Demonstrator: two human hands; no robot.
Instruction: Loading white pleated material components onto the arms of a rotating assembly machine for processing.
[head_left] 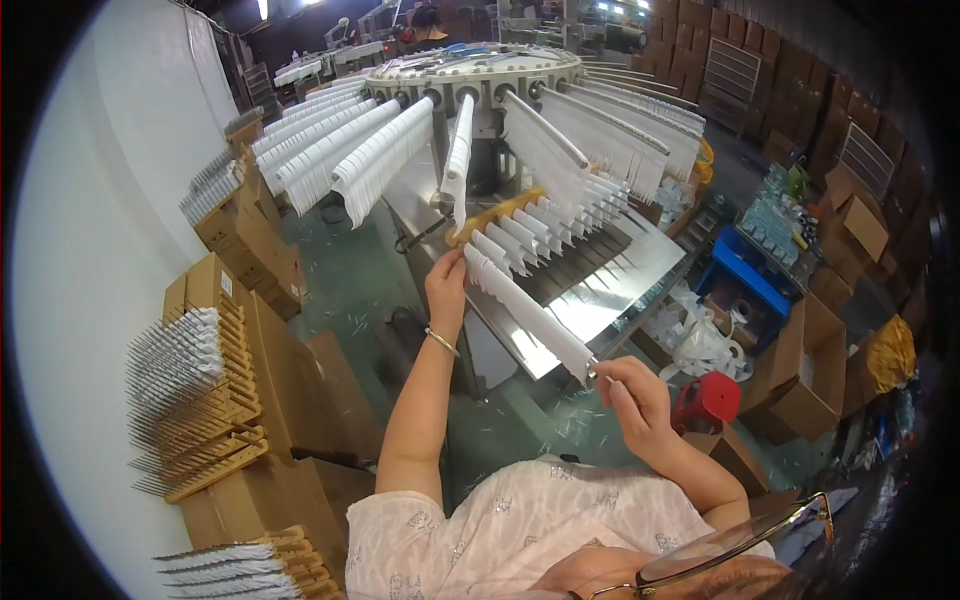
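Shiny metal surface (645, 262): long white-sleeved metal rod (530, 315) slanted above its near-left edge. Left hand (447, 285): fingertips bunched at rod's far end, grip unclear. Right hand (633, 395) closed around near end. Judged best: both ends kept steady.

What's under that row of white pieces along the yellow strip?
A shiny metal surface shows below and beyond the white pieces; whatever lies directly beneath them and the yellow strip is covered.

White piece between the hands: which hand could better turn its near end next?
Likely the right hand: it holds the white piece at that end; the left hand is by the far end.
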